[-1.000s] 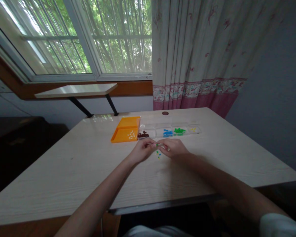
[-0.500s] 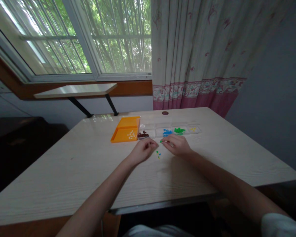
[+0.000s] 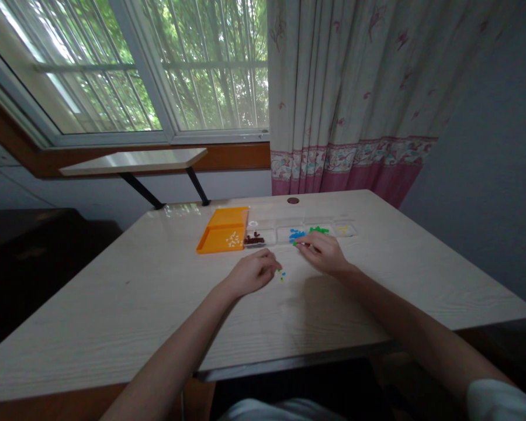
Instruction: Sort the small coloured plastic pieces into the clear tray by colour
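Observation:
My right hand (image 3: pixel 323 251) pinches a small green piece (image 3: pixel 295 243) in front of the clear trays. Its fingertips are just short of the blue pieces (image 3: pixel 296 235) in their compartment. To the left, my left hand (image 3: pixel 255 272) rests low over the table with its fingers curled together. Those fingertips reach the edge of a small group of green, blue and yellow pieces (image 3: pixel 283 274) lying on the wood. Whatever the left fingers hold, if anything, is too small to make out.
Beyond my hands stand clear trays with dark brown pieces (image 3: pixel 254 239), green pieces (image 3: pixel 319 230) and yellow pieces (image 3: pixel 343 228). An open orange case (image 3: pixel 214 240) with white pieces (image 3: pixel 234 239) lies to their left. A raised shelf (image 3: pixel 135 159) stands at the table's back left.
My hands have moved apart. The right has shifted slightly right with the green piece, while the left has come down and nearer to me, beside the loose pieces.

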The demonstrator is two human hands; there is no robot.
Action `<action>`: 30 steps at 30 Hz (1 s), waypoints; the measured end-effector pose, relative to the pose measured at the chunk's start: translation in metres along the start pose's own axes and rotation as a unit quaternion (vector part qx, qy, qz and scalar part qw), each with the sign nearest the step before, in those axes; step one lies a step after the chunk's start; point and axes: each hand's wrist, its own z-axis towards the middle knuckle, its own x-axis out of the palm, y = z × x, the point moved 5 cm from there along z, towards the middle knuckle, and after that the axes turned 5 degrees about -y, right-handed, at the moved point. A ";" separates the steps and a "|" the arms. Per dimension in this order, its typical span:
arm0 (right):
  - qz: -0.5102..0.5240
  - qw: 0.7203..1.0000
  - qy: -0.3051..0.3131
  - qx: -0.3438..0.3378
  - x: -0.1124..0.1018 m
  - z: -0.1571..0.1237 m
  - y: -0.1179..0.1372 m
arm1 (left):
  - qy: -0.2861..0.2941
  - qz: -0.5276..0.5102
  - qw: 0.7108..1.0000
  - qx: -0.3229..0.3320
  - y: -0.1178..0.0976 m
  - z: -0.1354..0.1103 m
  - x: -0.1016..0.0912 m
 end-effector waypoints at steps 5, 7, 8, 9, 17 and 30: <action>0.000 1.000 -0.014 -0.006 -0.002 0.002 0.001 | 0.003 0.013 1.000 -0.003 -0.001 0.000 -0.002; 0.004 0.999 -0.027 -0.018 -0.004 0.003 0.002 | 0.001 0.016 1.000 -0.003 -0.001 0.000 -0.003; 0.004 0.999 -0.031 -0.022 -0.004 0.003 0.002 | 0.002 0.017 1.000 -0.002 -0.002 0.000 -0.003; 0.004 0.999 -0.032 -0.024 -0.005 0.003 0.002 | 0.004 0.017 1.000 -0.001 -0.002 0.000 -0.003; -0.005 1.000 -0.022 -0.019 -0.004 0.002 -0.003 | 0.005 0.022 1.000 0.001 -0.005 0.000 -0.005; -0.297 0.908 0.170 0.242 -0.027 -0.012 -0.097 | 0.019 0.025 1.000 -0.004 -0.004 0.000 -0.003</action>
